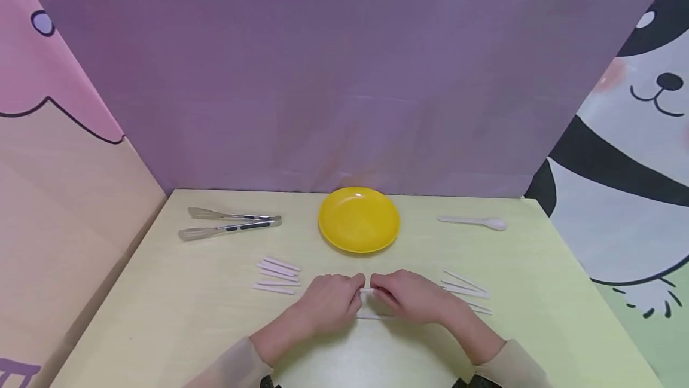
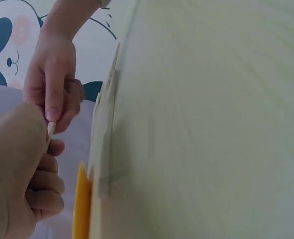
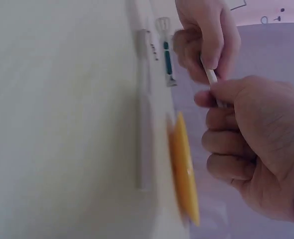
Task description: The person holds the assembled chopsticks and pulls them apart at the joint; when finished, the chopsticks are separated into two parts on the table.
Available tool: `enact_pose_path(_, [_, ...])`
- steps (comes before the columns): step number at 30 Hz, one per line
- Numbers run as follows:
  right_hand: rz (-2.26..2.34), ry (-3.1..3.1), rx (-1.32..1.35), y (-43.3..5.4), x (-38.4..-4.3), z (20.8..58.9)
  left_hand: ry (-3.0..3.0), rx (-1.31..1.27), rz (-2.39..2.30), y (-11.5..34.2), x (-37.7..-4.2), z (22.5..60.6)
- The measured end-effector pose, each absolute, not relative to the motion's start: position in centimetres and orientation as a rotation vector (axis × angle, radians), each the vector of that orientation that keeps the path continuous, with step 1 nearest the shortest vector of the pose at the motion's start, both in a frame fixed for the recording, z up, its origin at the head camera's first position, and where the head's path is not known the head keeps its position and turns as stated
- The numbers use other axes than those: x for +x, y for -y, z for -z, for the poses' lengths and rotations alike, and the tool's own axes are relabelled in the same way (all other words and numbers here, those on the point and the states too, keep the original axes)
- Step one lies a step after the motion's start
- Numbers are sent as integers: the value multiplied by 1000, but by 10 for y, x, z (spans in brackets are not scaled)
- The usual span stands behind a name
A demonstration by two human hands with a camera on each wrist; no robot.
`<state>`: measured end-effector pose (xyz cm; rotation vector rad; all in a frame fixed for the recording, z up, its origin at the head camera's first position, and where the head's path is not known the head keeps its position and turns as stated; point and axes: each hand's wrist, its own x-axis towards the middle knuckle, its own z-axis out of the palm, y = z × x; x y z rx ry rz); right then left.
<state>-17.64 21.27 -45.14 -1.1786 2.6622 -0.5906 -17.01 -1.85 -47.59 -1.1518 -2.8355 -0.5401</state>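
Both hands meet over the middle of the table, a small gap between them. A slim white stick [image 1: 367, 290] spans that gap, and its ends disappear inside the fingers. My left hand [image 1: 334, 301] pinches one end with curled fingers; my right hand [image 1: 411, 295] pinches the other. In the right wrist view a short length of the stick [image 3: 211, 75] shows between the two thumbs. Below the hands, another thin white stick [image 1: 375, 317] lies on the table, partly covered by them. Whether the held stick is bent or broken is hidden.
Several pale sticks [image 1: 277, 271] lie left of the hands, and several white sticks [image 1: 465, 290] lie to the right. A yellow plate [image 1: 359, 219] stands at the back centre. Tongs [image 1: 231, 226] lie back left, a pale spoon [image 1: 473, 222] back right. A purple backdrop [image 1: 344, 77] rises behind.
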Motion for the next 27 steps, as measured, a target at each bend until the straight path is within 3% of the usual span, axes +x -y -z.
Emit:
enact_pose_path(8, [668,-2726,-1480,-222,-180,417,2666,-1173,451,23,-169,436])
enact_pose_path(15, [695,-2726,-1436,-224,-174,389,2567,-1156,344,24,-165,417])
enact_pose_path(21, [645,-2717,-1507,-225,-168,385,2450,-1262,247,30,-165,411])
enact_pose_path(27, [656,-2795,-1519,-223,-169,380,2487,-1200,278,30,-163,403])
